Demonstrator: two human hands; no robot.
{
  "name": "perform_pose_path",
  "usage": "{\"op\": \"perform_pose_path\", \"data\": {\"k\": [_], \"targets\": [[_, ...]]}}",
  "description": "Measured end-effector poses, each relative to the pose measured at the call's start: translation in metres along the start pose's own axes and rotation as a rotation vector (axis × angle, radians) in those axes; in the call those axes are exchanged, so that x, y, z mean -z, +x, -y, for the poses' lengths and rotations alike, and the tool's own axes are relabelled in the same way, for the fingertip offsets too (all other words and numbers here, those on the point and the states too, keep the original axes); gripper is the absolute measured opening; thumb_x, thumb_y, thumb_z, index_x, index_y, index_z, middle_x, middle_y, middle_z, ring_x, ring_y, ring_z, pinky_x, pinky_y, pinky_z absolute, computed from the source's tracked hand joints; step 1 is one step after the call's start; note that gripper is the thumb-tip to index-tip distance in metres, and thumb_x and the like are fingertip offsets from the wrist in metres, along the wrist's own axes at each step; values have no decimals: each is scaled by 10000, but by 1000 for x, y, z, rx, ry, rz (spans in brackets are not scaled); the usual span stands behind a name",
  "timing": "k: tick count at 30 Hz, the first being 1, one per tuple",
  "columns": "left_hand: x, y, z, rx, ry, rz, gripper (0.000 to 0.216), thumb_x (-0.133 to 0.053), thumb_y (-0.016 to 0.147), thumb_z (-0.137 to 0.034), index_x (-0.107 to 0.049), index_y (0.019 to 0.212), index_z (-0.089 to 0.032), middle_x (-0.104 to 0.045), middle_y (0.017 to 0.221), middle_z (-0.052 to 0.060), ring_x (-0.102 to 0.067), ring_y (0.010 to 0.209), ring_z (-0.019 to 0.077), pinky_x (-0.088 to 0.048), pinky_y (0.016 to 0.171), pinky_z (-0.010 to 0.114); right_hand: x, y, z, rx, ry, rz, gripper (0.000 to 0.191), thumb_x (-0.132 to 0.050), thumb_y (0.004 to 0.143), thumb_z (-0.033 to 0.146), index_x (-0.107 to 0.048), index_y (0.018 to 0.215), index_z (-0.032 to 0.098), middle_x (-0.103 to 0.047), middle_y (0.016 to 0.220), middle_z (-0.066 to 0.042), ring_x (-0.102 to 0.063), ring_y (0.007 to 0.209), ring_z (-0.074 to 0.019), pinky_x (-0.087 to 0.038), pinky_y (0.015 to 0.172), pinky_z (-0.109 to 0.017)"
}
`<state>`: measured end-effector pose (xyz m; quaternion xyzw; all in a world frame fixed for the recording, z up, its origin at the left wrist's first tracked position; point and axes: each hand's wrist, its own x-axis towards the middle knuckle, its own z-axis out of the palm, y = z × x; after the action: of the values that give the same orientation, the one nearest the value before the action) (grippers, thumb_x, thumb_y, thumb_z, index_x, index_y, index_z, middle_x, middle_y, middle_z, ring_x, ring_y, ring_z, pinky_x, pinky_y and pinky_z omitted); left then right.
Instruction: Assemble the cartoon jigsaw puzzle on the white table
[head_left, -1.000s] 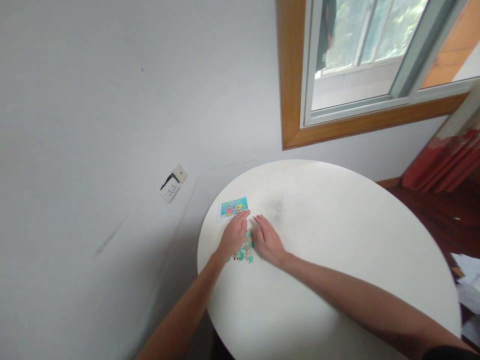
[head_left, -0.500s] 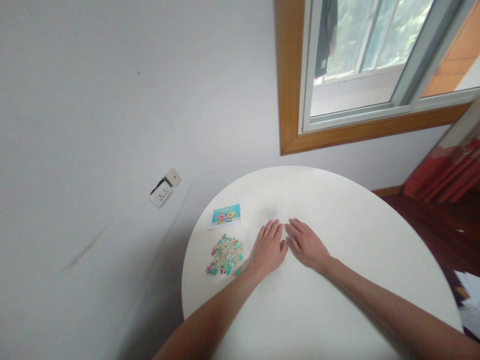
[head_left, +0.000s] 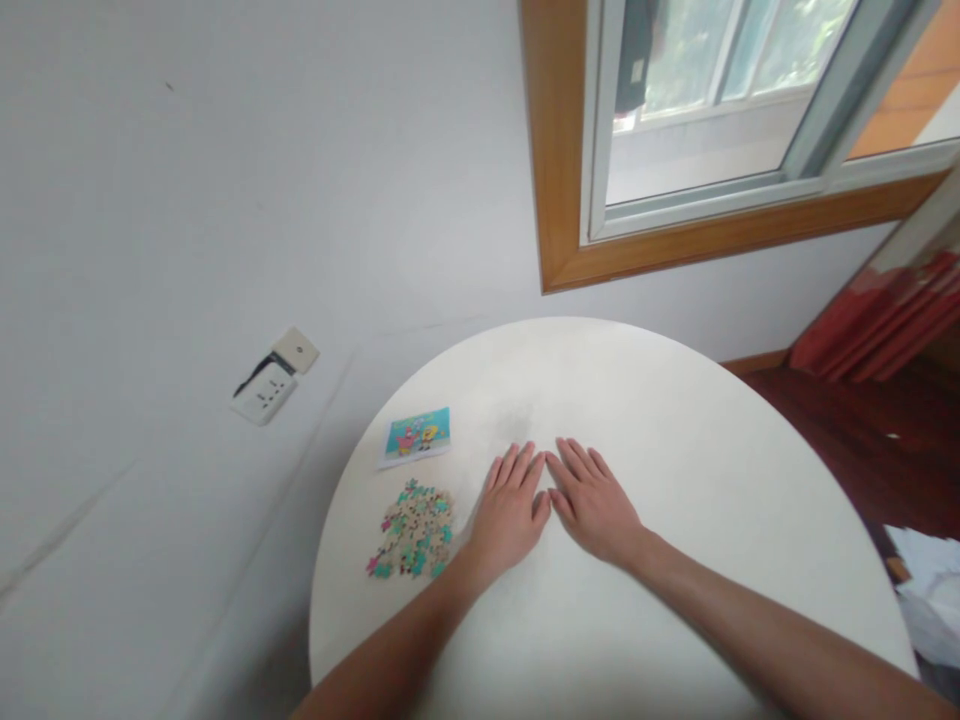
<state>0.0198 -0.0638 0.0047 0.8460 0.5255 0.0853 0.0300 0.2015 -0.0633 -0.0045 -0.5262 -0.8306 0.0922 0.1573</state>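
Puzzle pieces (head_left: 412,530) lie in a loose heap just to the left of our left hand (head_left: 514,510), the nearest ones close beside the wrist; whether any touch our skin we cannot tell. We see teal, pale beige and a few pink pieces, some overlapping.

Both our hands rest palm down and flat on the white round table (head_left: 675,400), fingers straight and slightly spread. Our right hand (head_left: 596,505) mirrors the left, the two angled inward so that index fingers and thumbs nearly meet; we cannot make out whether the tips touch.

Ahead and to the left of our left hand, beyond the heap, we have a picture card (head_left: 418,436) with a pink and a yellow cartoon figure on a blue-green ground. Just past our left fingertips, a grey smudge (head_left: 516,420) marks the tabletop.

Well off to the left of our left hand, a socket (head_left: 266,392) sits on the wall (head_left: 187,250). Ahead of our right hand is a wood-framed window (head_left: 705,160); farther right of it hangs a red curtain (head_left: 877,320), and white papers or wrapping (head_left: 934,580) lie past the table's edge.
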Motion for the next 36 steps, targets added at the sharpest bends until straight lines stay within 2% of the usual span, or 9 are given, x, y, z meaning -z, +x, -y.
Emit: {"op": "perform_pose_path", "data": {"k": [15, 18, 21, 23, 25, 28, 32, 34, 36], "targets": [[-1, -1, -1, -7, -84, -9, 543, -442, 1005, -346, -368, 1535, -250, -281, 1649, 55, -217, 1539, 277, -231, 1256, 516, -5, -1, -7, 18, 31, -31, 542, -429, 1001, 345, -465, 1506, 151, -352, 1613, -156, -293, 1502, -307, -247, 1209, -520], [4, -6, -5, -4, -88, 8, 537, -444, 1007, -349, -376, 1531, -252, -296, 1643, 51, -234, 1533, 277, -245, 1251, 517, -5, -1, -9, 24, 23, -36, 535, -428, 1005, 354, -483, 1490, 135, -361, 1608, -159, -305, 1497, -308, -260, 1205, -518], [20, -14, -1, -43, -111, 62, 513, -487, 994, -372, -443, 1492, -257, -362, 1614, 53, -291, 1511, 278, -293, 1233, 509, -6, -1, -10, 29, 4, -41, 524, -421, 1008, 346, -496, 1477, 126, -378, 1600, -157, -313, 1494, -302, -271, 1203, -510], [34, -21, 12, -82, -135, 82, 457, -519, 981, -380, -532, 1421, -261, -438, 1568, 49, -360, 1477, 258, -318, 1228, 472, -7, 0, -10, 25, -4, -46, 520, -423, 1005, 338, -498, 1473, 124, -388, 1594, -160, -320, 1492, -301, -279, 1200, -508], [47, -30, 36, -72, -145, 49, 439, -523, 978, -384, -562, 1397, -259, -450, 1560, 47, -372, 1470, 237, -306, 1239, 448, -8, 0, -11, 20, -6, -54, 513, -427, 1002, 339, -505, 1464, 128, -397, 1589, -163, -331, 1487, -302, -285, 1197, -509], [52, -54, 86, 91, -133, -63, 436, -508, 973, -365, -590, 1371, -207, -488, 1530, 80, -398, 1456, 253, -315, 1232, 482, -9, 0, -11, 23, -7, -66, 503, -421, 1002, 341, -521, 1447, 127, -412, 1580, -164, -346, 1479, -304, -285, 1198, -507], [40, -91, 144, 300, -149, -161, 489, -402, 1004, -410, -556, 1403, -174, -512, 1509, 97, -441, 1431, 246, -343, 1217, 481, -13, -1, -12, 31, 12, -95, 495, -424, 998, 343, -531, 1437, 141, -431, 1568, -166, -357, 1473, -304, -292, 1191, -515], [33, -103, 154, 342, -141, -158, 524, -387, 1007, -427, -534, 1425, -148, -508, 1510, 113, -434, 1438, 252, -341, 1216, 476, -14, -1, -13, 35, 19, -105, 491, -426, 996, 346, -534, 1433, 152, -434, 1566, -163, -357, 1472, -305, -295, 1187, -523], [28, -109, 149, 334, -114, -129, 550, -400, 1007, -436, -475, 1476, -159, -466, 1543, 110, -387, 1468, 262, -306, 1226, 498, -15, -1, -13, 34, 13, -107, 491, -421, 997, 347, -534, 1432, 149, -435, 1566, -160, -354, 1474, -304, -294, 1187, -520]]}}
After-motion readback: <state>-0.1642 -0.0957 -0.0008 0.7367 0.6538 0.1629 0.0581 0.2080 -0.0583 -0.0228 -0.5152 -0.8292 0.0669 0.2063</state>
